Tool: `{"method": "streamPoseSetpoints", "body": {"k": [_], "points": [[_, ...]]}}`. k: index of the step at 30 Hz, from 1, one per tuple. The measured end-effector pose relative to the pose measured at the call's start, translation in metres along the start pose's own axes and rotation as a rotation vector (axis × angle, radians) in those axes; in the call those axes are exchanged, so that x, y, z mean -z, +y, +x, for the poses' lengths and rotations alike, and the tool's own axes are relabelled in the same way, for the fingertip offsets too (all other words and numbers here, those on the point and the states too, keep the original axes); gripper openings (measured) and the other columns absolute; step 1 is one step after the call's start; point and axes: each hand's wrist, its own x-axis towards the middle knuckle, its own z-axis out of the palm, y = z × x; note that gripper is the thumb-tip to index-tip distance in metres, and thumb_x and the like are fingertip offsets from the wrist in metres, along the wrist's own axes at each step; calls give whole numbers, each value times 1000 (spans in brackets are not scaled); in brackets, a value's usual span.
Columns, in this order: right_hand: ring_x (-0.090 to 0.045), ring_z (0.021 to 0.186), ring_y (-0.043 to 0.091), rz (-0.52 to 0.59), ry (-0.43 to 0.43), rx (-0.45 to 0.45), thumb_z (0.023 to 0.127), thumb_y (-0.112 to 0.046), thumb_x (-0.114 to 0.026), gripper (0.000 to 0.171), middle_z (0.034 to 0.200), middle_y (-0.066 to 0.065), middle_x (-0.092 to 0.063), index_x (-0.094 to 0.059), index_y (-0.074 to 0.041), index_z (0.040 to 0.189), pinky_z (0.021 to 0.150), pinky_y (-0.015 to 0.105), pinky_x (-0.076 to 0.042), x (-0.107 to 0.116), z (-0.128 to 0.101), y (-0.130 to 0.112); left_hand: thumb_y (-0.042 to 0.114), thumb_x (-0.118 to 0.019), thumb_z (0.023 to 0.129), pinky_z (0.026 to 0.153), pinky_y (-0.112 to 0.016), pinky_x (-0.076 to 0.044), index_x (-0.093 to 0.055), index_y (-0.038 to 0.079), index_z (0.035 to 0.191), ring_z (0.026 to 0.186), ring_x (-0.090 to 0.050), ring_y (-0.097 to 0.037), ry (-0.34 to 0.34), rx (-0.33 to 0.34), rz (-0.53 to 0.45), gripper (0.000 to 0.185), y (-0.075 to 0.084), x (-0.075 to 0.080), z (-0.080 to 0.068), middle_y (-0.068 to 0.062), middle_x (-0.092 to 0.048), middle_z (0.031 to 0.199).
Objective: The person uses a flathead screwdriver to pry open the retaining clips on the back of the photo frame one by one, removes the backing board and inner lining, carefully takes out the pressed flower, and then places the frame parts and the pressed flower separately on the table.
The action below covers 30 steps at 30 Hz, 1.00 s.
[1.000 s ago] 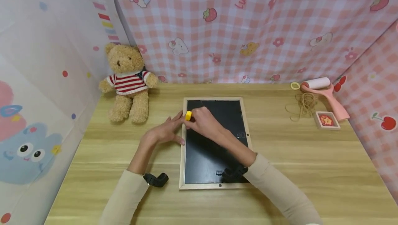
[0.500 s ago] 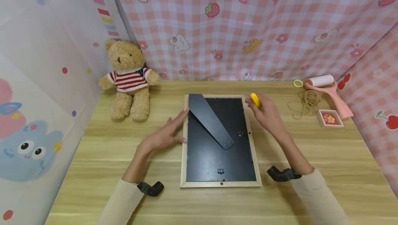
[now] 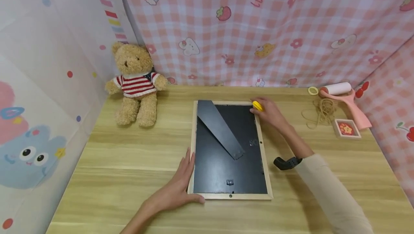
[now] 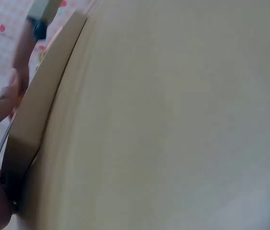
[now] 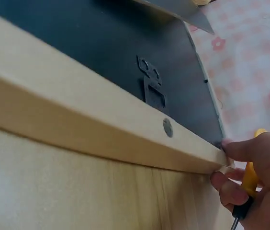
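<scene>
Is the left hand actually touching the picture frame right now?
Touching. In the head view the left hand lies flat on the table with its fingers against the picture frame at the near left corner; no gap shows.

Head view: bright, even, diffuse light, soft short shadows under the arms, faint sheen on the black frame back (image 3: 226,162), wide-angle bowing at the edges. Left wrist view washed out and blurred, mostly out-of-focus surface (image 4: 173,120). Right wrist view sharper; near wood edge probably soft.
</scene>
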Motion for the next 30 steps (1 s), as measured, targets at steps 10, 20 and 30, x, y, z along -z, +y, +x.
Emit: {"method": "streamPoseSetpoints", "body": {"k": [10,20,30], "points": [[-67,100,45,16,117,3,106,-14,-72,28,113,31,-73,-75,11,119,89,53,-56,-1,-2,14,39,-99,75,130,-19,12,0,-1,175,167,0,-51,97,-81,63,146,-4,-15,-7,-25,10,183],[-46,68,25,-37,141,-76,100,-21,-81,35,72,7,-49,-58,-4,80,67,34,-34,24,-22,39,31,-93,81,126,-62,-38,-35,4,171,156,-39,-55,211,-153,186,110,-21,19,8,-23,-31,178],[-43,62,16,28,160,-100,100,-34,-82,43,66,-3,-45,-56,-14,73,60,27,-31,33,-59,79,7,-91,82,102,-52,-62,-54,-1,104,125,-70,-47,710,-146,197,43,-41,27,38,-29,-64,142]]}}
